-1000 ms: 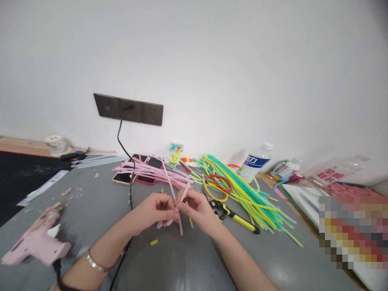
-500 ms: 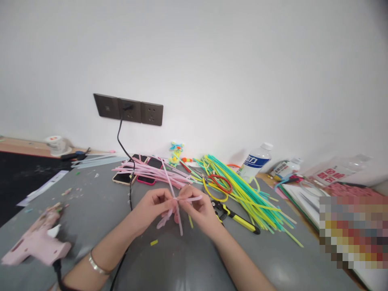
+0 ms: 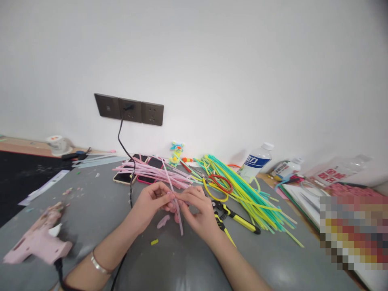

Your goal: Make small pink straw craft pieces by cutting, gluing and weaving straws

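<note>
My left hand [image 3: 157,202] pinches a pale pink pipe cleaner [image 3: 181,222] between thumb and fingers above the grey table. Its long straight end sticks out below toward me, while a strand slants up from the fingers. My right hand [image 3: 195,204] is closed on the same pink piece, fingertips meeting those of the left. The joint between them is hidden by the fingers. A pink looped part [image 3: 163,221] hangs under my left hand, with another rounded pink bit partly covered between the hands.
Pink pipe cleaners [image 3: 151,170] lie over phones behind my hands. Green and yellow pipe cleaners [image 3: 251,198], scissors [image 3: 216,186] and yellow-black pliers [image 3: 239,220] are right. A pink glue gun [image 3: 39,242] lies left, its cord [image 3: 119,137] running near my left arm. A bottle [image 3: 256,161] stands behind.
A short pink end stood upright by my right fingers, then swung down to the right; now my right fingers cover it. More of the pliers shows beside my right hand.
</note>
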`<state>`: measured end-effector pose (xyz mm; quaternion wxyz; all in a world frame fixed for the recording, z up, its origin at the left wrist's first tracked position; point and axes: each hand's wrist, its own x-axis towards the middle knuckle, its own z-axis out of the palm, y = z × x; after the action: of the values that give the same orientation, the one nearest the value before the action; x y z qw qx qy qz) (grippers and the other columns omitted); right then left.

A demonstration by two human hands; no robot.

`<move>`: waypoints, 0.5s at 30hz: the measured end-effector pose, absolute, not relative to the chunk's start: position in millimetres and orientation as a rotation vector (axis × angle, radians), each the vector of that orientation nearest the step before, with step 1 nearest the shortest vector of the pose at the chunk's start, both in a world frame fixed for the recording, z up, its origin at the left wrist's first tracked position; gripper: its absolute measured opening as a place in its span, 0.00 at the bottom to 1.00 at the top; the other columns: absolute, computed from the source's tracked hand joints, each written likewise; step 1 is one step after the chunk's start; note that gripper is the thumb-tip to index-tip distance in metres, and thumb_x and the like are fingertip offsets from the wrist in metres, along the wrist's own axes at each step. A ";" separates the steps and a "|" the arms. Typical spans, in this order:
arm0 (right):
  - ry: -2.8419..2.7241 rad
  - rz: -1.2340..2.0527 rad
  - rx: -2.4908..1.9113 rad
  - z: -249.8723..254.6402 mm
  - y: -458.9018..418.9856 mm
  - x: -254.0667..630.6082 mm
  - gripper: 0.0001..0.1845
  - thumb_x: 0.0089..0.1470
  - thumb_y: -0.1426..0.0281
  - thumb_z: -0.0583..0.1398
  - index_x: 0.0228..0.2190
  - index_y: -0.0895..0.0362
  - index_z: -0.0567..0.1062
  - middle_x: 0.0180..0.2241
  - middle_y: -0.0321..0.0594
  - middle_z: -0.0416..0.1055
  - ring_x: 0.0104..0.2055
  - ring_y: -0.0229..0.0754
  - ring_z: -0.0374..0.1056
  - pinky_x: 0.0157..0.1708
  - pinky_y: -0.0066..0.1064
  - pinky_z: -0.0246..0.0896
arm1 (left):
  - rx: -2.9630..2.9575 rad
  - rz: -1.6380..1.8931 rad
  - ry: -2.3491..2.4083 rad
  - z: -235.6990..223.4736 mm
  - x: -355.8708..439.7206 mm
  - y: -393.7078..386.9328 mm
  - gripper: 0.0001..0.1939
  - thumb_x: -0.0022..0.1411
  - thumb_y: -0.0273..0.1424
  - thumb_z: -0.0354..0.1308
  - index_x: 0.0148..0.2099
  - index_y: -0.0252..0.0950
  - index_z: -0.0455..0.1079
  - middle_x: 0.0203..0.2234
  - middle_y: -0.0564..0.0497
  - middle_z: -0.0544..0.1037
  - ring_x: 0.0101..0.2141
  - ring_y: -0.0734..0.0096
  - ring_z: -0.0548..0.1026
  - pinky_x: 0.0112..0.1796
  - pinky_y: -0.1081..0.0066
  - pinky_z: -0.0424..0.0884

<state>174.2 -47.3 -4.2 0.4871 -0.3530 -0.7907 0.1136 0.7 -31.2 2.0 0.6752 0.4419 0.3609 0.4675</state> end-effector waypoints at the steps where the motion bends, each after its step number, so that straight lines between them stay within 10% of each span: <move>1: -1.933 0.258 -0.858 -4.9 -47.3 174.4 0.13 0.59 0.78 0.56 0.40 0.53 0.77 0.29 0.38 0.76 0.31 0.41 0.70 0.35 0.37 0.54 | 0.981 1.053 0.806 2.2 0.6 -31.5 0.17 0.49 0.39 0.73 0.29 0.34 0.69 0.19 0.56 0.76 0.22 0.78 0.74 0.24 0.79 0.68; 15: -1.912 -0.041 -0.893 -9.8 -46.1 174.0 0.10 0.60 0.73 0.62 0.43 0.50 0.78 0.29 0.35 0.79 0.29 0.38 0.72 0.37 0.37 0.49 | 0.911 1.092 0.810 4.2 1.2 -30.5 0.21 0.47 0.42 0.73 0.24 0.34 0.68 0.17 0.58 0.71 0.18 0.81 0.68 0.20 0.80 0.64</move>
<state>174.0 -46.1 -9.8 0.4929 -0.3680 -0.7882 -0.0168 1.2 -30.5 4.2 0.6836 0.4061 0.3614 0.4869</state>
